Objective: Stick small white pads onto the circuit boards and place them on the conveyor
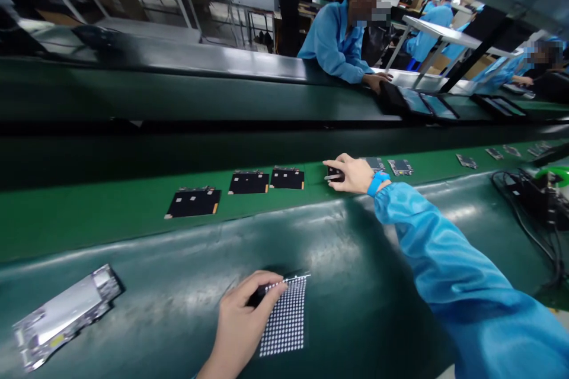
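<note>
My right hand reaches out over the green conveyor belt and grips a small black board lying on it. My left hand rests on the dark green bench close to me, fingers pinched on the top edge of a black sheet covered with a grid of white dots. Three black square boards lie in a row on the belt to the left of my right hand.
A silver foil bag lies at the bench's near left. Small boards continue along the belt to the right. Black cables sit at the right. A person in blue leans on the far belt beside dark trays.
</note>
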`<state>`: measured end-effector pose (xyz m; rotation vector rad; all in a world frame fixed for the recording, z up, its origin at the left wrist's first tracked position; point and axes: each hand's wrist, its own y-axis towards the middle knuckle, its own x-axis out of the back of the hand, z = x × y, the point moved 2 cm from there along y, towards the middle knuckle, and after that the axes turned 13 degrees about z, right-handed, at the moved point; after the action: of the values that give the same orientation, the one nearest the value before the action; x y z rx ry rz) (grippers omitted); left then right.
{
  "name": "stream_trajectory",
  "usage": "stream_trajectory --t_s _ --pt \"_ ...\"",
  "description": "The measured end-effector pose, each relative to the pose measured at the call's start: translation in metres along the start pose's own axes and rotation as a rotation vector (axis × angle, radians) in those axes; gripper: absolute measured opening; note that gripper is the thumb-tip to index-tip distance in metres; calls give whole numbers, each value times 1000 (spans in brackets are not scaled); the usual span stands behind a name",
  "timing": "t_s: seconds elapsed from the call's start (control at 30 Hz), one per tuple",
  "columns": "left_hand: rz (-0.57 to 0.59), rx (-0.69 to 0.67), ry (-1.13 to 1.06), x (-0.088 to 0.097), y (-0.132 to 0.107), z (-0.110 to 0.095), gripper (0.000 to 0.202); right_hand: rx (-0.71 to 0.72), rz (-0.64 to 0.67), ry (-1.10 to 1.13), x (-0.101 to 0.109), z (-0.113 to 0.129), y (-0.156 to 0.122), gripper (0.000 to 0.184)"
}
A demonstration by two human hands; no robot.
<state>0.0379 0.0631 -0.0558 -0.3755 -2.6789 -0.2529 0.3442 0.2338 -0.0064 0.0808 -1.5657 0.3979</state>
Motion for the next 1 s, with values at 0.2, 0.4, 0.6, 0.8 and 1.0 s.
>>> stream_trajectory --t_s 0.2,0.4,0.6,0.8,1.0 --pt "-7 -24 -19 -1 -1 0 13 253 -83 319 16 44 -35 66" --pt "-1 -23 -23 -2 -1 -4 8 411 265 573 -14 63 -33 25" --pt "12 1 -52 -3 -3 -6 5 448 70 564 -17 102 -28 9" --pt "18 24 -82 -5 -4 -9 5 391 -37 1216 -10 109 -84 44" --pt "5 8 -89 -5 -5 -10 6 114 147 1788 -42 113 -111 36"
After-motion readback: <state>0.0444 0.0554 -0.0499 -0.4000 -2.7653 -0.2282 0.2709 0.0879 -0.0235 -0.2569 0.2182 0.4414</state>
